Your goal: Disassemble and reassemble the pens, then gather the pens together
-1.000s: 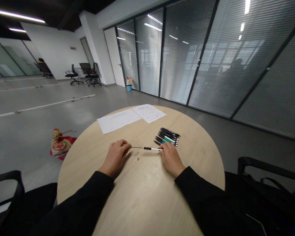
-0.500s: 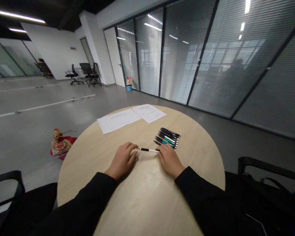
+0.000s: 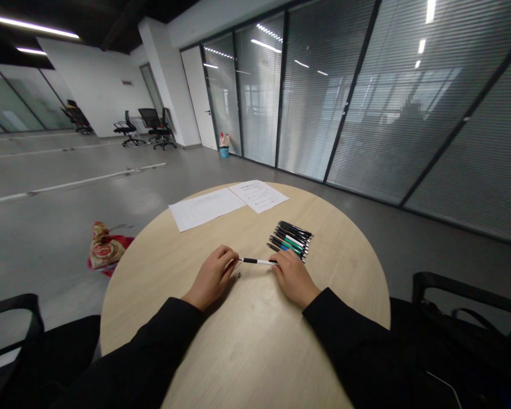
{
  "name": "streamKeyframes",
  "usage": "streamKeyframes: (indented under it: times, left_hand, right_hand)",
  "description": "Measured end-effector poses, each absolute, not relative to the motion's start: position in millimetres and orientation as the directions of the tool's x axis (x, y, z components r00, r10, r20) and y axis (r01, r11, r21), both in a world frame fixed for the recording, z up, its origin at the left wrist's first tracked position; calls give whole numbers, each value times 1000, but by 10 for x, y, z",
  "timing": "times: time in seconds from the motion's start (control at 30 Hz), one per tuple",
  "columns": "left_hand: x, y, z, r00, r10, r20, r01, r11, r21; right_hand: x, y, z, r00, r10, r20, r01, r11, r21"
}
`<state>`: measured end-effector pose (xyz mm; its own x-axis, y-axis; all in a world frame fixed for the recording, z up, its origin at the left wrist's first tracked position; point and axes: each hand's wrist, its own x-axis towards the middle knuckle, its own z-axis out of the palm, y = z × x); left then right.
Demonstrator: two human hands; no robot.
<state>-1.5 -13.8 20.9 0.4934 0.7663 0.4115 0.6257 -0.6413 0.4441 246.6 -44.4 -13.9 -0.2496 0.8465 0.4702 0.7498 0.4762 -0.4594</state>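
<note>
Resting on a round wooden table (image 3: 247,352), the two hands bracket one pen (image 3: 258,261), which lies flat between them, black at the tip end and white at the other. The right hand (image 3: 293,278) is half closed, with the pen's white end pinched under its fingertips. The left hand (image 3: 210,277) is loosely curled, its fingers at the pen's tip end; whether it has hold of the pen, I cannot tell. Just beside the left hand lies one tiny grey bit (image 3: 239,274), too small to name. Just past the right hand sits a fanned bunch of pens (image 3: 289,240), at least eight, the exact count hidden by overlap; most are black, some show green, and one shows blue. Two sheets of paper (image 3: 206,209) (image 3: 259,196) lie side by side at the far edge of the table. Two black chairs (image 3: 12,301) (image 3: 451,287) flank the person. On the floor to the left lies one crumpled red-and-gold bag (image 3: 105,247). The only container is one small blue bin (image 3: 224,152) by the glass wall (image 3: 344,96), with something white and red standing in it. At least four office chairs (image 3: 153,126) stand far off near a white door (image 3: 199,96).
</note>
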Motion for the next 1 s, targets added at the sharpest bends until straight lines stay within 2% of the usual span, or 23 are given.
streamKeyframes:
  times: [0.7, 0.9, 1.0]
  left_hand:
    - [-6, -91, 159, 466, 797, 384, 517, -598, 613]
    - [-28, -87, 125, 394, 828, 398, 604, -560, 567]
    - [-56, -55, 86, 426, 823, 376, 697, -564, 443]
  right_hand:
    - [2469, -461, -137, -291, 835, 467, 731, 509, -455]
    - [2483, -436, -142, -229, 849, 476, 743, 468, -479]
    - [2501, -423, -149, -178, 865, 469, 767, 421, -485]
